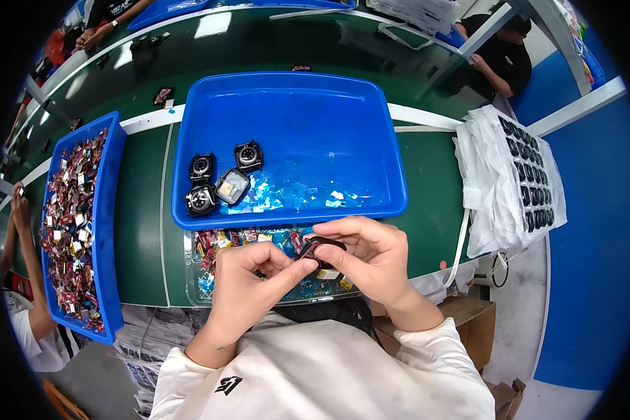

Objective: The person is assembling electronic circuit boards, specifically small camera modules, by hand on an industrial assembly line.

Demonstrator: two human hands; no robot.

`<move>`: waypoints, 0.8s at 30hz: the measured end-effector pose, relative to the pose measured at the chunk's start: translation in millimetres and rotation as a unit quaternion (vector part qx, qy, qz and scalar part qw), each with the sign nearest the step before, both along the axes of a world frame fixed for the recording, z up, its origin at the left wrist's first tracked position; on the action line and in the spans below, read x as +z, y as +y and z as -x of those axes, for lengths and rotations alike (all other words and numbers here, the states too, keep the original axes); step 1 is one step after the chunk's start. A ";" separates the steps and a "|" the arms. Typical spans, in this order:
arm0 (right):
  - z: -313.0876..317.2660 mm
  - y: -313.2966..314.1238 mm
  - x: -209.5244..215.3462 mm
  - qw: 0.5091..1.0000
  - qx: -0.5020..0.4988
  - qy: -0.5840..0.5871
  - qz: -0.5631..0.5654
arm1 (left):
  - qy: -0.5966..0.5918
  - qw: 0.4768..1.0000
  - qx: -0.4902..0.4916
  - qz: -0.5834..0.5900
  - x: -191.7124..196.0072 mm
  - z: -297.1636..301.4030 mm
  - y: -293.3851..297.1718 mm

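Note:
Over the near edge of the bench, my left hand (241,280) and my right hand (371,259) both pinch a black smartwatch case (320,244). My fingers cover much of it, and a reddish part shows by the left fingertips. Beneath my hands, a clear plastic tray (190,276) holds small red circuit boards with white and yellow parts, plus blue film pieces. Just beyond stands a large blue tray (294,105). Several watch cases (201,200) lie in its left half; one grey case (232,186) has its open inside facing up. Blue film scraps (266,196) are scattered beside them.
A long blue bin (110,231) full of red circuit boards stands at left. White foam sheets with rows of black watch cases (528,171) are stacked at right. A white rail (427,117) crosses behind the tray. Other people work at left and across the green bench (143,210).

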State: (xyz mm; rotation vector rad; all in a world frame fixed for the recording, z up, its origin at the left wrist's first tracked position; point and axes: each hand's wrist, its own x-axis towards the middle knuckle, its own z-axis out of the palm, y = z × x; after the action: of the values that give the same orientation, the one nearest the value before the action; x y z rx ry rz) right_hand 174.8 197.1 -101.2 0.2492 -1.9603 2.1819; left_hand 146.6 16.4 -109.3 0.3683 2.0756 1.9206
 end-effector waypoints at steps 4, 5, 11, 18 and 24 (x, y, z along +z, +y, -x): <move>42.3 32.1 33.6 1.000 -0.008 -0.002 -0.024 | 0.033 0.999 -0.014 0.007 1.5 2.0 -2.8; 65.5 46.9 33.8 0.995 -0.072 0.013 -0.063 | 0.047 0.999 -0.009 -0.008 2.0 0.3 -3.7; 202.7 192.9 -13.2 0.930 -0.357 -0.012 -0.081 | 0.178 0.979 -0.006 0.095 11.3 -2.6 -1.1; 228.0 253.3 -56.6 0.767 -0.571 -0.131 -0.262 | 0.340 0.920 -0.014 0.197 -0.6 -4.7 4.9; 224.3 250.0 -58.1 0.760 -0.562 -0.120 -0.303 | 0.393 0.879 -0.052 0.266 -0.3 -3.7 25.3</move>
State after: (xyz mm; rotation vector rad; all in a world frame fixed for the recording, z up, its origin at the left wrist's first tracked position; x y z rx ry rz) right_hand -49.5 447.2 -159.3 -0.9360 -2.0036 0.8008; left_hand 150.4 41.8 -109.6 1.2431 2.8634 1.1199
